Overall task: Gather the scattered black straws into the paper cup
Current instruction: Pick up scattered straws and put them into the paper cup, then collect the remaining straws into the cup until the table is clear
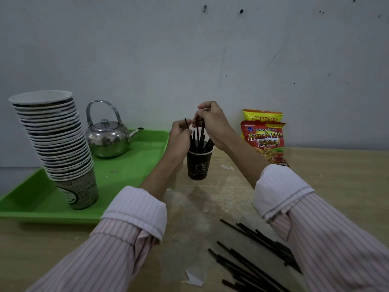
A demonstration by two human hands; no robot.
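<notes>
On a scuffed wooden tabletop against a marked grey wall, the left hand and right hand each pinch black straws standing in the dark paper cup, with more loose straws lying nearby.

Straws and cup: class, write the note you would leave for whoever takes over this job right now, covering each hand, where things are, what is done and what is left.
Left hand: above the cup, fingers pinching one straw near its top.
Right hand: above the cup, fingers closed on the tops of a few straws whose lower ends are in the cup.
Cup: upright on the table, just right of the green tray.
Done: several straws already stand in the cup.
Left: lower and release the held straws, then gather the loose pile of straws on the table, near the right sleeve.
</notes>
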